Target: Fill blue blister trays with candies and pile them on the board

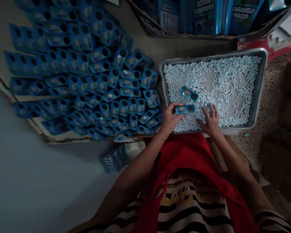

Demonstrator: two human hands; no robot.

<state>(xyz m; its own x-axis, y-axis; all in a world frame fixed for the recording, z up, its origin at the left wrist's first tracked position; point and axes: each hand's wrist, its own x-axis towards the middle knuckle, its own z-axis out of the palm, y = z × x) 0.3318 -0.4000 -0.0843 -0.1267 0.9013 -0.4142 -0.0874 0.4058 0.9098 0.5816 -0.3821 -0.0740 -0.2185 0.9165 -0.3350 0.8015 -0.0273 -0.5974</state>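
Observation:
Over the left part of a metal tray (256,94) full of small pale blue and white candies (232,66), my left hand (171,119) grips a small blue candy pack (181,109) with a dark round opening at its right end. Another blue pack (189,94) lies on the candies just above it, with a white candy on its left end. My right hand (210,119) rests low over the candies, fingers spread and pointing away from me. Whether a candy sits under its fingertips is hidden.
Many blue packs (97,82) stand in rows on the table left of the tray. A box (150,27) of larger blue "Caramelo Macizo" packages stands behind. Brown cardboard boxes (276,152) are at the right, on the speckled floor (273,87). A grey-blue wall is at lower left.

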